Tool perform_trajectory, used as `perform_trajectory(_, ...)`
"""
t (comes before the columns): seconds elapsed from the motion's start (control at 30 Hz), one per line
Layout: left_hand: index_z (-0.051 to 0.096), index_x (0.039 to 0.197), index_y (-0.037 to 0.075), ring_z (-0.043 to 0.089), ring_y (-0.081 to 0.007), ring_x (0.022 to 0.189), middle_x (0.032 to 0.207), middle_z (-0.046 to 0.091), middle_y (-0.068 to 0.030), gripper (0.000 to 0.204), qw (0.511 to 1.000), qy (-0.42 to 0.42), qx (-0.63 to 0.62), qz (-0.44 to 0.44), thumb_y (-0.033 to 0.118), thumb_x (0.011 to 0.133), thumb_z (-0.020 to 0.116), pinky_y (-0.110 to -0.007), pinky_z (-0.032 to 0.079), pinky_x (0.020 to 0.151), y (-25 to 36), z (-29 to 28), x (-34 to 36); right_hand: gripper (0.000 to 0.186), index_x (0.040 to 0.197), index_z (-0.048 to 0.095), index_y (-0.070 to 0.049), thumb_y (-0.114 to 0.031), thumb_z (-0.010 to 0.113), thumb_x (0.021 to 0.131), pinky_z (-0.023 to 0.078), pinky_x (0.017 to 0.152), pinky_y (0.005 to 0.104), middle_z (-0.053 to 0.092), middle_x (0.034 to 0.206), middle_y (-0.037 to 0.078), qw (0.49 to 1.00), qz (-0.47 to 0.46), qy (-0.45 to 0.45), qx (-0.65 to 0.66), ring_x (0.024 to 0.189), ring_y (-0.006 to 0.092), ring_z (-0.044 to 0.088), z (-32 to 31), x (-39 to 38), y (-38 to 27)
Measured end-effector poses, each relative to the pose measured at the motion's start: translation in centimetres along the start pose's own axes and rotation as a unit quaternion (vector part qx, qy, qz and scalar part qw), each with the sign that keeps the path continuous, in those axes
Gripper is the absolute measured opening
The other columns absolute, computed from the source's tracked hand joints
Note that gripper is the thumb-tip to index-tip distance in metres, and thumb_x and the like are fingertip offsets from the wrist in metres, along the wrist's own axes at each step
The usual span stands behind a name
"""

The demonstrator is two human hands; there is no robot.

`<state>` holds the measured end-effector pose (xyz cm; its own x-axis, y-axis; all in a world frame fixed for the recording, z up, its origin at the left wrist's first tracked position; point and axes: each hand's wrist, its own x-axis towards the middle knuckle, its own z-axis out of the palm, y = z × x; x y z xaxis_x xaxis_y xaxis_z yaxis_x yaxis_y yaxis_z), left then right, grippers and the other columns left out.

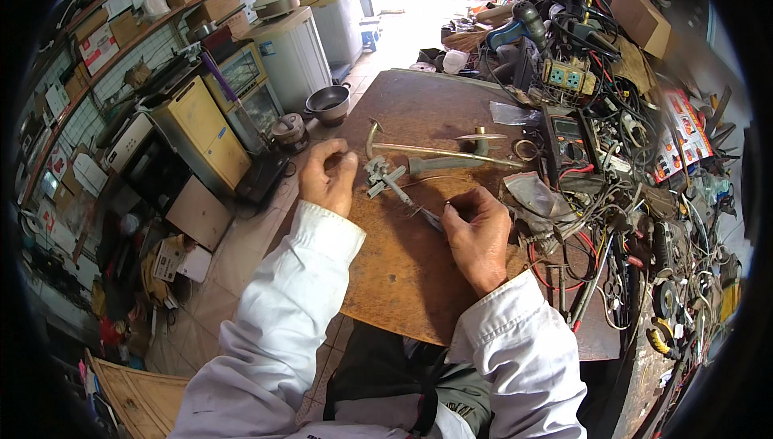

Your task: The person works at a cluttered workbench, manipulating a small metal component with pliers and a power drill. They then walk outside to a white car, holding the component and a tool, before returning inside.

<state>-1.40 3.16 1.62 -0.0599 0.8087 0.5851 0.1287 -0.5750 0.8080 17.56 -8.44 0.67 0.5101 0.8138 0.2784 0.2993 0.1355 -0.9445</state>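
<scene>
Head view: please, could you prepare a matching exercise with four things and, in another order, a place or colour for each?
1. grey finned part
2. multimeter
3. metal pan
4. shirt sleeves

A. white
B. left of the tabletop
C. between left hand and right hand
D. toward the tabletop's right side

Pairs: 1-C; 2-D; 3-B; 4-A

Head-worn fisheye; looks down, forward past near hands point(328, 177) point(481, 238), across wooden table point(394, 302).
</scene>
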Motion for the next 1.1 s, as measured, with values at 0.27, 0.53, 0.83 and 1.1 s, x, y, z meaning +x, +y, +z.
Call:
perform_trajectory(0.27, 0.053, 0.127, -0.006, 0.06, -0.0216, 0.106, 0.114, 0.061, -0.013, 0.047, 0.987, -0.096, -0.042, -0.123, 0.024, 0.093, 0.065, -0.034, 0.048, 0.092, -0.7, 0.5, -0.8, 0.006, 0.086, 0.065, 0.001, -0.001, 0.066, 0.08, 0.052, 0.069, 0.0399, 0.066, 0.083, 0.018, 0.986, -0.13, 0.013, -0.107, 0.076, 0.0363, 0.065, -0.2, 0.2, 0.2)
perform_trajectory(0.53, 0.057, 0.125, -0.008, 0.062, -0.0239, 0.106, 0.114, 0.066, -0.0172, 0.046, 0.982, -0.135, 0.01, -0.133, 0.024, 0.093, 0.06, -0.035, 0.048, 0.095, -2.1, 0.1, -0.3, 0.008, 0.089, 0.066, 0.0, -0.002, 0.065, 0.082, 0.051, 0.071, 0.0443, 0.066, 0.088, 0.018, 0.976, -0.148, 0.0, -0.161, 0.082, 0.0397, 0.064, 0.0, 0.1, 0.3)
perform_trajectory(0.83, 0.056, 0.126, -0.009, 0.061, -0.0221, 0.106, 0.115, 0.065, -0.0159, 0.042, 0.978, -0.138, -0.035, -0.154, 0.017, 0.093, 0.057, -0.034, 0.047, 0.095, -2.7, 0.2, -0.2, 0.011, 0.094, 0.068, 0.0, -0.001, 0.064, 0.083, 0.051, 0.072, 0.0439, 0.066, 0.089, 0.019, 0.97, -0.171, 0.0, -0.17, 0.082, 0.0405, 0.064, -0.1, 0.0, 0.1)
perform_trajectory(1.1, 0.053, 0.13, -0.008, 0.06, -0.0211, 0.106, 0.119, 0.062, -0.0154, 0.041, 0.974, -0.149, -0.04, -0.166, 0.011, 0.094, 0.055, -0.034, 0.048, 0.096, -1.9, 0.2, -0.3, 0.011, 0.093, 0.067, 0.0, -0.001, 0.064, 0.083, 0.051, 0.072, 0.0441, 0.065, 0.088, 0.019, 0.97, -0.169, 0.0, -0.176, 0.082, 0.0403, 0.064, 0.0, 0.0, 0.5)
